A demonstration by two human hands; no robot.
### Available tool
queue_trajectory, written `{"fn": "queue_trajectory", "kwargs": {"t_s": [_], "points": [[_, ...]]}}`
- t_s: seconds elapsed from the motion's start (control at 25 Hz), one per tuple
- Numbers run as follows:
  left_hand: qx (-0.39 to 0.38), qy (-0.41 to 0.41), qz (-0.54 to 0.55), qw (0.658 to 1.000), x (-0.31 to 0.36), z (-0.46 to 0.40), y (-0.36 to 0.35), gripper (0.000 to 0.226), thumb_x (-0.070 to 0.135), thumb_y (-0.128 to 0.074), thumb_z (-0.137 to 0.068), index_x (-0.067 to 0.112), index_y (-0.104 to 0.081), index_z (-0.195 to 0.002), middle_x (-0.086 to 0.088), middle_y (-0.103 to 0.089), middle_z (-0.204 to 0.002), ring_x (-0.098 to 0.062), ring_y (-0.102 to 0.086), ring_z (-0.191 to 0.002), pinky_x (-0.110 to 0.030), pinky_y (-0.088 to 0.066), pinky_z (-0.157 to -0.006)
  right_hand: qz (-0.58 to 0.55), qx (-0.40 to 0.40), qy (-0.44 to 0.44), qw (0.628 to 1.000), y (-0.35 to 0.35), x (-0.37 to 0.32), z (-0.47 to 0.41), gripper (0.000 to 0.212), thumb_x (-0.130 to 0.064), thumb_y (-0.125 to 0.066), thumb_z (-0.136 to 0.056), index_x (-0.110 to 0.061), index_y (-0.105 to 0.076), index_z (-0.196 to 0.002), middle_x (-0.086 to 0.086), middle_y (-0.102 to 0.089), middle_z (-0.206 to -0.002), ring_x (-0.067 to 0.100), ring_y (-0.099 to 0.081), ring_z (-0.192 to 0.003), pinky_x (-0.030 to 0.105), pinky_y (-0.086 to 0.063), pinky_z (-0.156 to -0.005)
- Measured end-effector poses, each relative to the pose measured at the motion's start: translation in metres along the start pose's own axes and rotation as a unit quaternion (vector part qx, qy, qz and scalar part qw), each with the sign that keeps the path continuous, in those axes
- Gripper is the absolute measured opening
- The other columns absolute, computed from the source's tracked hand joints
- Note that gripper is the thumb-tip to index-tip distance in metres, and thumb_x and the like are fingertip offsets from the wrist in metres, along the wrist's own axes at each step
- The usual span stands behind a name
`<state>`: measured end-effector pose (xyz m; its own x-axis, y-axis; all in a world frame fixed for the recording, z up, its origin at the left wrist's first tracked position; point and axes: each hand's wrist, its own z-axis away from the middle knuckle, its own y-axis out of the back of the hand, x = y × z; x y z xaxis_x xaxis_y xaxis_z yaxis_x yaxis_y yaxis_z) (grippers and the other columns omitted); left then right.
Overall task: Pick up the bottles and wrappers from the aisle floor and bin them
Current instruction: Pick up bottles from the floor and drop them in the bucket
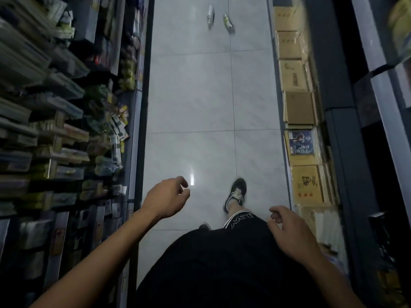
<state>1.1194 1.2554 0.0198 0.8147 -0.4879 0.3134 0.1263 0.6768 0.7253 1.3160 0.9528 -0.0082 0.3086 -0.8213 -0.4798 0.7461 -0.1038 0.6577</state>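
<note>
The view looked straight down a narrow shop aisle from a camera worn on the person's head. A pale grey tiled floor (200, 96) ran up the middle of the picture, shiny enough to show a small bright glint of light near the person's feet. Far ahead, near the top edge, two pieces of litter lay on the tiles just beside each other but apart: a whitish bottle (210, 15) on the left and a green-and-white wrapper (228, 22) on the right, both blurred, so what exactly each one was could not be told for sure. Both were well away from the person. The left hand (165, 197) was held out in front over the floor, empty, its fingers loosely curled and relaxed. The right hand (289, 232) hung lower, above the edge of the black shorts (213, 263), also empty with fingers loosely bent. A dark sneaker (236, 192) with pale laces was planted forward on the tiles, between the two hands. On the left side stood shelves (66, 130) crowded with packaged goods in green, yellow and grey, smeared by blur. On the right, a row of brown cardboard boxes (295, 107) lined the bottom of a dark shelving unit, one of them carrying a blue printed picture.
</note>
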Motion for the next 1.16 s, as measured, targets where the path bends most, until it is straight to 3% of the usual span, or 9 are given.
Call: {"fn": "queue_trajectory", "kwargs": {"t_s": [0.28, 0.6, 0.84, 1.16], "points": [[-0.002, 0.068, 0.034, 0.997, 0.055, -0.083, 0.050, 0.029, 0.049, -0.050, -0.093, 0.032, -0.064, -0.111, 0.012, -0.072, -0.099, -0.014, -0.067, -0.087, -0.034, -0.056, -0.077, 0.033, -0.015, 0.060, 0.998, 0.120, -0.059, -0.159, 0.033, -0.038, -0.057, -0.098, -0.025, -0.060, -0.128, -0.012, -0.064, -0.110, 0.011, -0.062, -0.098, 0.040, -0.056, -0.086], [-0.008, 0.151, 0.098, 0.984, 0.059, -0.187, 0.118, 0.029, 0.047, -0.050, -0.091, 0.033, -0.065, -0.112, 0.014, -0.071, -0.099, -0.012, -0.066, -0.091, -0.035, -0.056, -0.080, 0.078, -0.031, 0.124, 0.989, 0.206, -0.168, -0.338, 0.033, -0.039, -0.055, -0.099, -0.023, -0.059, -0.128, -0.010, -0.064, -0.108, 0.012, -0.061, -0.099, 0.044, -0.056, -0.087], [-0.013, 0.112, 0.102, 0.988, 0.065, -0.325, 0.228, 0.028, 0.045, -0.050, -0.093, 0.032, -0.065, -0.112, 0.015, -0.071, -0.098, -0.011, -0.066, -0.089, -0.036, -0.057, -0.080, 0.069, -0.028, 0.091, 0.993, 0.247, -0.242, -0.433, 0.034, -0.040, -0.056, -0.099, -0.023, -0.060, -0.128, -0.010, -0.064, -0.109, 0.008, -0.061, -0.098, 0.042, -0.058, -0.085], [-0.011, 0.034, 0.059, 0.998, 0.116, -0.502, 0.374, 0.025, 0.044, -0.050, -0.095, 0.033, -0.064, -0.111, 0.016, -0.069, -0.097, -0.014, -0.066, -0.091, -0.038, -0.057, -0.083, 0.051, -0.019, -0.001, 0.999, 0.311, -0.286, -0.521, 0.025, -0.034, -0.061, -0.098, -0.025, -0.064, -0.121, -0.006, -0.067, -0.113, 0.014, -0.063, -0.101, 0.034, -0.052, -0.084]]}}
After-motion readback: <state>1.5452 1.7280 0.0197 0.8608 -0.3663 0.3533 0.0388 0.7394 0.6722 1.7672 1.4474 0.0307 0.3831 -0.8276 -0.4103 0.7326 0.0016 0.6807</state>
